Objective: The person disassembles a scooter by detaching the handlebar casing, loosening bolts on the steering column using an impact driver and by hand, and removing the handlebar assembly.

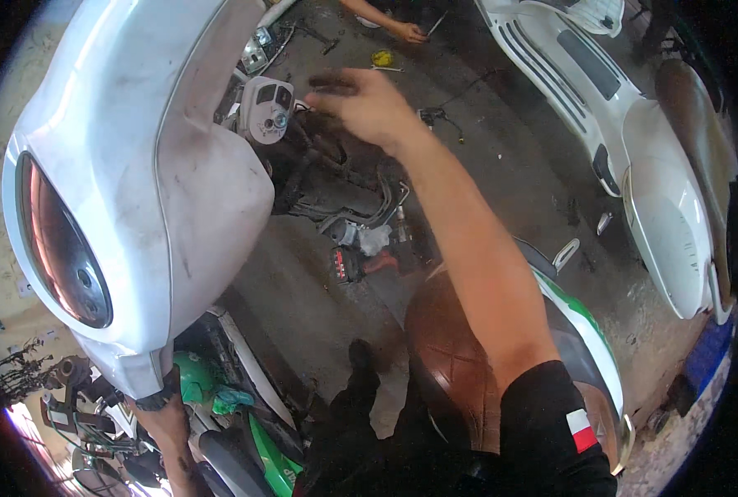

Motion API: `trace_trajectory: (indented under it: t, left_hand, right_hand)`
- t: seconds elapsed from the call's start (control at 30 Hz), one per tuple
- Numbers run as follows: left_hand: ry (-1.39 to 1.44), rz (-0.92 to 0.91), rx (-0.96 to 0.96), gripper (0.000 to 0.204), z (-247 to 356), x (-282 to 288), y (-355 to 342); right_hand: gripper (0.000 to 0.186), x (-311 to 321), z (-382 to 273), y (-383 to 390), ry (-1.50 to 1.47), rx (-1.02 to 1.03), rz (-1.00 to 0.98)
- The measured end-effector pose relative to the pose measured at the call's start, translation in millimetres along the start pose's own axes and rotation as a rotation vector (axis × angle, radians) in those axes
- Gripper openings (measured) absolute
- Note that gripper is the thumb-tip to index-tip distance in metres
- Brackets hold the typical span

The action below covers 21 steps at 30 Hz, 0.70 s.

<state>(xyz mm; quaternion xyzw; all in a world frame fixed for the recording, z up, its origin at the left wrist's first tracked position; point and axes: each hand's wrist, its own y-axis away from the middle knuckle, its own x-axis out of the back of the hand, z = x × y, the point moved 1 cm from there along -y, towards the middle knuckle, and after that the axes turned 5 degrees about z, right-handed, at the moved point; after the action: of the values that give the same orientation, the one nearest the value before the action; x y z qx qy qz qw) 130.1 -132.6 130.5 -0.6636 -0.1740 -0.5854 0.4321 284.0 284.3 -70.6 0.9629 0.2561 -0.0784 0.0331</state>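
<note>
A large white scooter body panel (137, 108) with a dark tinted lamp lens (62, 240) fills the left side, held up in front of me. My left hand (166, 406) grips its narrow lower end, the fingers partly behind the panel. My right hand (365, 108) is raised at the upper middle, fingers stretched out and dark with grease, holding nothing. Just left of those fingertips is a white ignition-lock cover (268, 108) with a round keyhole; whether they touch it I cannot tell. Behind and below it shows a dark scooter frame (336, 174).
A cordless drill (360, 263) lies on the floor ahead. Beneath my right arm is a brown scooter seat (451, 348). Another white scooter body (600, 83) stands at the right. At the top, another person's hand (408, 31) holds a thin tool. A green helmet (195, 377) sits lower left.
</note>
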Motion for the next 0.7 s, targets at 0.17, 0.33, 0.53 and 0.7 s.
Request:
trace_trajectory:
  t: [0.17,0.33,0.53,0.7]
  left_hand:
    - [0.039,-0.180,0.394,0.061,20.5,0.4,-2.0]
    - [0.085,-0.051,0.221,0.061,7.8,0.5,2.0]
    - [0.177,-0.088,0.206,0.055,-37.7,-1.1,1.1]
    - [0.055,-0.072,0.158,0.059,-17.5,3.1,2.7]
  right_hand:
    - [0.036,55.0,10.7,28.3,-0.136,-0.128,0.096]
    - [0.041,164.3,89.0,57.2,0.243,-0.338,0.426]
    - [0.068,229.3,151.9,80.3,0.191,-0.512,0.577]
    - [0.071,237.9,165.1,84.4,0.208,-0.548,0.598]
